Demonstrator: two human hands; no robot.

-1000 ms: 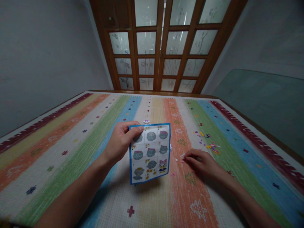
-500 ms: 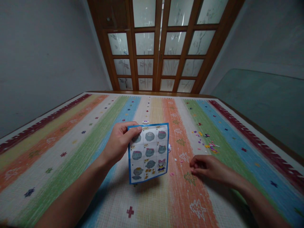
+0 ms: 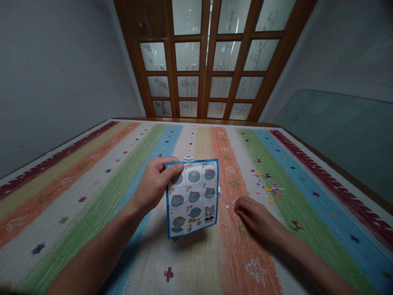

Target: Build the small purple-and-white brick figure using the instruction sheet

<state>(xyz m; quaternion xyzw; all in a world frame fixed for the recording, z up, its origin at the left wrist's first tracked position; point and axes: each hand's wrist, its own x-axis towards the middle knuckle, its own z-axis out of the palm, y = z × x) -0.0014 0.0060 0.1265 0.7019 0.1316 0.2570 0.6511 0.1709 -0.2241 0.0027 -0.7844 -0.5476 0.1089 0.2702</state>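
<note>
My left hand (image 3: 157,180) pinches the upper left corner of a blue-edged instruction sheet (image 3: 193,200), thumb in front, holding it upright and slightly tilted above the cloth. Printed on it are step pictures of a rounded brick-built figure. To the right of the sheet, my right hand (image 3: 252,213) is closed, fingertips pressed together low at the cloth; what lies between them is hidden. Close to those fingertips are a small white piece (image 3: 227,207) and a small pink piece (image 3: 222,225). A white cluster (image 3: 219,191) peeks out behind the sheet's right edge.
Small purple, yellow, pink and white building bricks (image 3: 273,190) lie scattered at the right. Beyond the sheet sits a small white and purple piece (image 3: 188,158). A striped tablecloth (image 3: 101,205) covers the table; wooden glazed doors (image 3: 204,73) stand behind its far edge.
My right hand has moved left and slightly up, its fingertips now covering the spot where a small pink piece lay. My left hand and the sheet have stayed almost still.
</note>
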